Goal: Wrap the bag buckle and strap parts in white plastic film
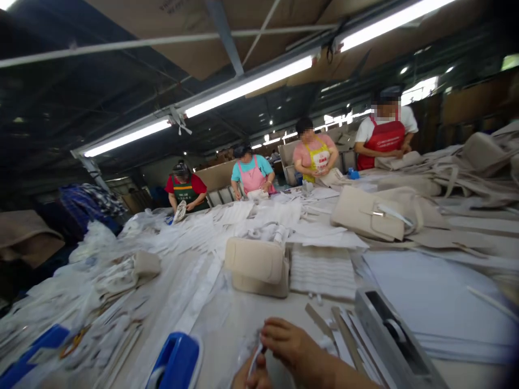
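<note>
At the bottom centre my left hand (253,377) is partly cut off by the frame edge, its fingers closed on a thin pale strip (255,361). My right hand (294,346) reaches in from the right, fingers pressed together, its fingertips at the strip's upper end. Both hands are slightly blurred, and the strip's full shape is hidden between them. Just beyond them sits a beige handbag (255,262) with a rounded flap. To the left of my hands stands a blue tape dispenser (176,359).
A long grey metal dispenser (397,340) stands at right, by thin strips and white sheets (438,297). Ribbed white padding (322,270) lies behind. Another beige bag (368,213) sits further right. Plastic wrapping (97,243) piles up left. Several people work along the far side.
</note>
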The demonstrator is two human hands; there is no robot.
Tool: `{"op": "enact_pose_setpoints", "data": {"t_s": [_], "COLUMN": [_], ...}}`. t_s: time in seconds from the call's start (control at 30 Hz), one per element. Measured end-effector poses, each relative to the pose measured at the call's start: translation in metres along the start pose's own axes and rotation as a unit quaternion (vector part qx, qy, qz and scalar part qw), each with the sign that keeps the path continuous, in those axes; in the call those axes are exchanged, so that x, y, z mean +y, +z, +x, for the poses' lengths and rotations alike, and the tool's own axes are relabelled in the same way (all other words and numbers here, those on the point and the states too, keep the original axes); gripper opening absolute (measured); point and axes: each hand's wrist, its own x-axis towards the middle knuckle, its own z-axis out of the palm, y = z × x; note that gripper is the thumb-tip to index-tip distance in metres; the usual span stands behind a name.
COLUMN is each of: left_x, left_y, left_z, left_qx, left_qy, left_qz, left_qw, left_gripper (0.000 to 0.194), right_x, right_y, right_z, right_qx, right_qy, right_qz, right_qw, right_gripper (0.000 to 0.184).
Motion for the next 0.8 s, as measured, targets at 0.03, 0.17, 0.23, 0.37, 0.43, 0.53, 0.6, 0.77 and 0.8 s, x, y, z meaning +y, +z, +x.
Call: {"op": "enact_pose_setpoints", "data": {"t_s": [0.03, 0.17, 0.23, 0.37, 0.43, 0.53, 0.6, 0.77, 0.8], "left_x": [-0.002, -0.009, -0.011, -0.015, -0.017, -0.019, -0.021, -0.023, -0.022], "left_y": [0.0, 0.004, 0.005, 0.004, 0.001, -0.003, -0.004, -0.002, -0.001], "left_z": [-0.002, -0.01, -0.01, -0.009, -0.01, -0.009, -0.009, -0.01, -0.011], "left_qx": [0.012, -0.011, -0.026, -0.001, 0.006, 0.01, 0.02, 0.035, 0.034], "left_qy": [-0.017, -0.071, -0.084, -0.04, 0.0, 0.038, 0.052, 0.069, 0.069], "left_qz": [-0.037, -0.227, -0.255, -0.157, -0.055, 0.075, 0.123, 0.159, 0.161], "left_qw": [0.999, 0.971, 0.963, 0.987, 0.998, 0.996, 0.991, 0.984, 0.984], "left_gripper": [0.026, 0.02, 0.013, 0.015, 0.029, 0.045, 0.049, 0.049, 0.049], "right_x": [-0.004, -0.011, -0.014, -0.025, -0.028, -0.028, -0.028, -0.031, -0.031], "right_y": [-0.003, -0.003, -0.003, -0.01, -0.014, -0.014, -0.01, 0.001, 0.002], "right_z": [-0.003, -0.019, -0.024, -0.024, -0.018, -0.005, 0.003, 0.018, 0.02], "right_qx": [-0.029, -0.07, -0.071, -0.05, -0.007, 0.032, 0.025, 0.026, 0.017], "right_qy": [-0.005, 0.021, 0.038, 0.12, 0.235, 0.481, 0.583, 0.636, 0.637], "right_qz": [-0.036, -0.103, -0.1, -0.049, 0.012, 0.183, 0.3, 0.393, 0.409], "right_qw": [0.999, 0.992, 0.992, 0.99, 0.972, 0.857, 0.755, 0.664, 0.653], "right_gripper": [0.038, 0.045, 0.044, 0.026, 0.02, 0.018, 0.017, 0.018, 0.02]}}
